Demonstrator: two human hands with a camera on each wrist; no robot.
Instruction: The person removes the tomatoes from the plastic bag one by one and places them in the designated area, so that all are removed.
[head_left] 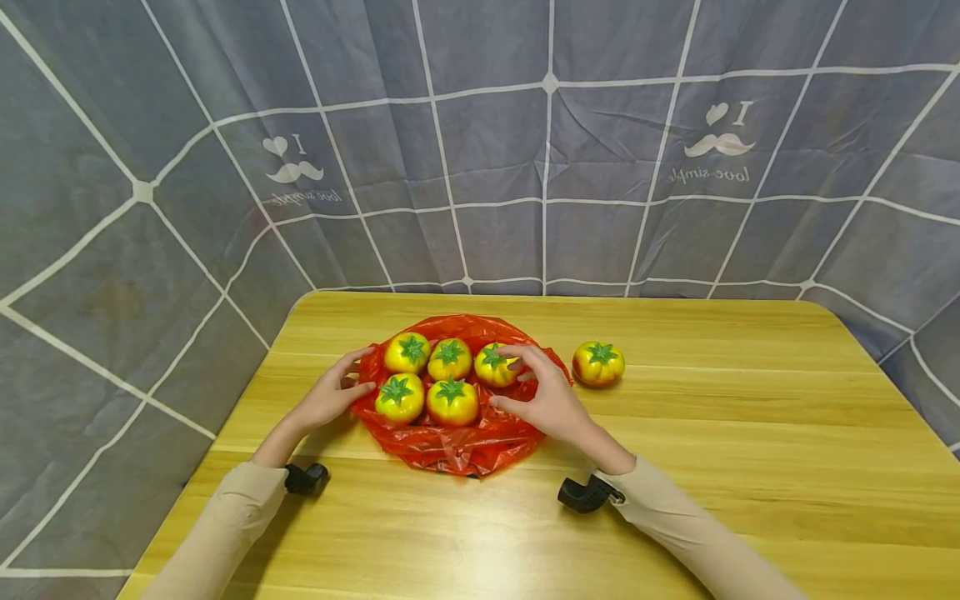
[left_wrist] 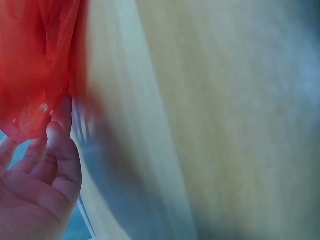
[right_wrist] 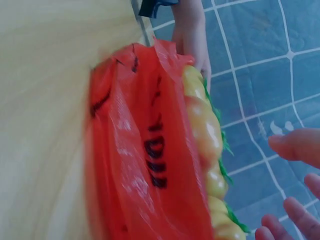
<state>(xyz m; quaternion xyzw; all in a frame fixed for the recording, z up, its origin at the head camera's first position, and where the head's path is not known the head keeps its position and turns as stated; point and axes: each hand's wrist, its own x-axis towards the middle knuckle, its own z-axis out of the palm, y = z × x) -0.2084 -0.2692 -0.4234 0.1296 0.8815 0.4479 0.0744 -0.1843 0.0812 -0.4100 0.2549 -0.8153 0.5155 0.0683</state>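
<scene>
A red plastic bag (head_left: 420, 454) lies spread open on the table, its rim low around several yellow-and-red, tomato-like fruits (head_left: 452, 403) with green star-shaped leaf tops. At the bag's left edge my left hand (head_left: 327, 400) holds the plastic between thumb and fingers; the left wrist view shows the fingertips at the red film (left_wrist: 30, 75). My right hand (head_left: 551, 400) hovers over the bag's right side, thumb and fingers apart, beside the rightmost fruit (head_left: 491, 367) in it. The right wrist view has those fingers (right_wrist: 302, 145) spread, with nothing between them. Dark printing marks the bag's side.
One more fruit (head_left: 598, 364) of the same kind sits on the wooden table (head_left: 750, 433), just right of the bag. A grey curtain (head_left: 495, 150) with white lines hangs behind the table and along its left side. Black wrist mounts (head_left: 581, 496) stick out from both sleeves.
</scene>
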